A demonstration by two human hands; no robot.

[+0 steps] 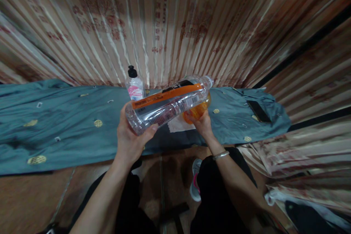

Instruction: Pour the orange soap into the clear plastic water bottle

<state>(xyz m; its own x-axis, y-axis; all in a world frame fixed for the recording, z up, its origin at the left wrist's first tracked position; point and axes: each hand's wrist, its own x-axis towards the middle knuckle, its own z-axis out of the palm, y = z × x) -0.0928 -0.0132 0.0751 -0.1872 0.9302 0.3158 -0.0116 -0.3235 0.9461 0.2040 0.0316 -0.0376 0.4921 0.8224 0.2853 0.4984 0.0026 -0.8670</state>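
Observation:
My left hand is wrapped round the base of a large clear plastic bottle with an orange and black label. The bottle lies tilted in the air, its white cap up to the right. My right hand grips an orange-yellow container, partly hidden behind the clear bottle; its exact kind does not show. Below it a white tissue or paper lies on the cloth. Just behind the bottle's base stands a clear bottle with a black cap and pink label.
A long narrow surface is draped with a blue-green patterned cloth. Toward its right end lies a black phone. Pleated, printed curtains hang behind and to the right. On the tiled floor a shoe shows below.

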